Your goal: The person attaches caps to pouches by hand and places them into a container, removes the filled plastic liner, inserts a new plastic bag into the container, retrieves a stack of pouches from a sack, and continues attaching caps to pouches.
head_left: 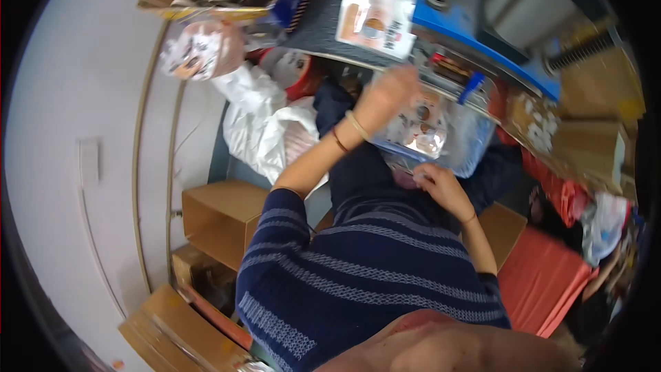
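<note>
My left hand (391, 98), with bands at the wrist, is raised over the left side of a clear plastic-lined bin (475, 141). It is smeared by motion, so its fingers and anything in them cannot be made out. Printed packets (423, 127) with orange and white pictures lie in the bin. My right hand (444, 189) is at the bin's near edge, above my lap. Its fingers are bent together at a small pale bit that is too small to name. Beyond my left hand, a similar printed pouch (377, 19) lies flat on the dark worktop (327, 31).
A blue-framed machine (489, 41) with springs stands at the back right. Cardboard boxes (224, 213) sit at the left, and another open carton (210, 10) is at the upper left. White plastic bags (251, 120) hang beside my left arm. A red-covered block (544, 272) is at the right.
</note>
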{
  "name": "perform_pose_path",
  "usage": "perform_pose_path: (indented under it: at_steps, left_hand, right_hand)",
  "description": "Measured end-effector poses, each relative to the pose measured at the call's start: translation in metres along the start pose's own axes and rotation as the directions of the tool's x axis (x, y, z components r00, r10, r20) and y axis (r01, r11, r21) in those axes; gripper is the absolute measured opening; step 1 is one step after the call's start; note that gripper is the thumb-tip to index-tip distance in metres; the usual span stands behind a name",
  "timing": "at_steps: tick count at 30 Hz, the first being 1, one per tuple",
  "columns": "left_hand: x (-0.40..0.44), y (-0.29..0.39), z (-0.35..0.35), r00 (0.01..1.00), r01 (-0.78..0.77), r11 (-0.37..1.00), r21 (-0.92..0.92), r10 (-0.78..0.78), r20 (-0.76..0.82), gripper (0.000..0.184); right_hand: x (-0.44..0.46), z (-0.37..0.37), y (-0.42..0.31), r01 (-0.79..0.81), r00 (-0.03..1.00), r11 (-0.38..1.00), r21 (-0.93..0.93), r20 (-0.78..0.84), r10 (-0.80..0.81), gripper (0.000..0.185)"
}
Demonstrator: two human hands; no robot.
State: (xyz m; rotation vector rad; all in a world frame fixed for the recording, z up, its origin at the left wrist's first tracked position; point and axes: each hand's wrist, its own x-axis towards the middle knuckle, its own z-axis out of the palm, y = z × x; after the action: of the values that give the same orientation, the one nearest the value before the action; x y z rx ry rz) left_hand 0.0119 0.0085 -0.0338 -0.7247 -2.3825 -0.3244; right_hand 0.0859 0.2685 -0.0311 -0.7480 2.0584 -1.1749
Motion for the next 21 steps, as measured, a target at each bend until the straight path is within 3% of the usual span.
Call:
perform_pose_path:
  at_steps: [1,2,3,6,8,9,11,12,13,15,17,19,20,21]
  left_hand:
    - [0.02,-0.009,-0.015,0.951,0.307,0.941,-0.14,-0.299,0.076,0.04]
    - [0.017,-0.037,0.01,0.935,0.353,0.926,-0.137,-0.355,0.009,0.05]
    - [0.017,-0.046,0.022,0.927,0.375,0.927,0.025,-0.375,-0.02,0.063]
    - [-0.025,-0.048,0.034,0.924,0.36,0.933,0.02,-0.359,0.13,0.074]
    - [-0.046,-0.054,0.026,0.926,0.315,0.949,-0.006,-0.306,0.221,0.063]
    - [-0.052,-0.066,0.029,0.934,0.336,0.923,-0.188,-0.3,0.196,0.054]
    - [-0.035,-0.056,0.018,0.928,0.373,0.914,-0.159,-0.372,0.037,0.049]
    - [-0.032,-0.061,0.021,0.946,0.32,0.94,-0.12,-0.324,-0.014,0.045]
    - [-0.035,-0.063,0.019,0.948,0.316,0.94,-0.128,-0.319,-0.008,0.045]
    - [-0.039,-0.061,0.015,0.959,0.284,0.947,-0.149,-0.282,0.037,0.039]
    - [-0.031,-0.038,0.0,0.943,0.332,0.934,-0.13,-0.326,0.068,0.031]
    - [-0.02,-0.02,-0.011,0.841,0.508,0.71,-0.488,-0.532,0.102,0.029]
    - [-0.015,-0.012,-0.014,0.788,0.557,0.577,-0.597,-0.593,0.162,0.027]
    - [-0.01,-0.003,-0.018,0.784,0.565,0.567,-0.599,-0.595,0.177,0.027]
  right_hand:
    - [0.004,-0.003,0.008,-0.017,0.997,0.999,-0.03,-0.077,0.014,0.017]
    - [0.007,-0.001,0.014,-0.037,0.988,0.998,-0.048,-0.149,0.029,0.016]
    - [0.013,-0.005,0.01,-0.023,0.981,1.0,-0.009,-0.193,0.021,0.016]
    - [0.015,-0.012,0.005,0.032,0.947,0.999,0.0,-0.32,-0.03,0.017]
    - [0.01,-0.013,0.009,0.046,0.95,0.993,0.113,-0.311,-0.009,0.019]
    - [0.012,-0.011,0.02,0.009,0.95,0.98,0.196,-0.307,0.053,0.019]
    - [0.023,-0.017,0.028,0.027,0.952,0.994,0.106,-0.307,0.006,0.019]
    - [0.031,-0.02,0.029,0.038,0.952,0.988,0.147,-0.305,0.009,0.018]
    - [0.035,-0.02,0.026,0.031,0.95,0.988,0.151,-0.312,0.018,0.018]
    - [0.038,-0.026,0.019,0.062,0.927,0.85,0.522,-0.347,0.146,0.017]
    - [0.027,-0.029,0.012,0.043,0.909,0.884,0.466,-0.386,0.159,0.017]
    - [0.02,-0.024,0.001,0.073,0.859,0.897,0.436,-0.485,0.166,0.018]
    - [0.02,-0.025,-0.005,0.061,0.858,0.895,0.443,-0.481,0.179,0.018]
    - [0.021,-0.027,-0.013,0.079,0.827,0.93,0.36,-0.544,0.14,0.017]
